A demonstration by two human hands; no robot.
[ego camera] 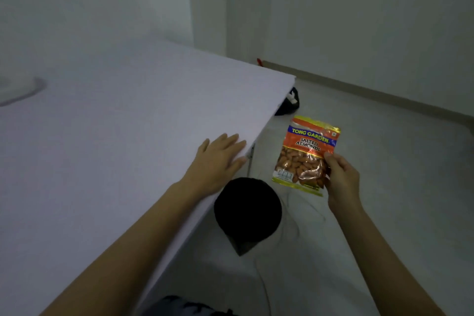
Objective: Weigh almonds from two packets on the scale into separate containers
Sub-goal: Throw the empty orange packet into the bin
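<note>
An orange and yellow packet of salted almonds [305, 154] hangs in the air to the right of the table, above the floor. My right hand [341, 182] pinches its lower right side between thumb and fingers. My left hand [218, 161] lies flat with straight fingers on the white table [102, 136], right at its right edge. No scale shows in the view. A pale round object [15, 90] is cut off at the far left edge of the table; I cannot tell what it is.
A black round stool or bin [247, 210] stands on the floor just below the table's edge, between my hands. A dark bag [289, 105] lies under the table's far corner. A thin white cable [261, 277] runs over the pale floor. White walls stand behind.
</note>
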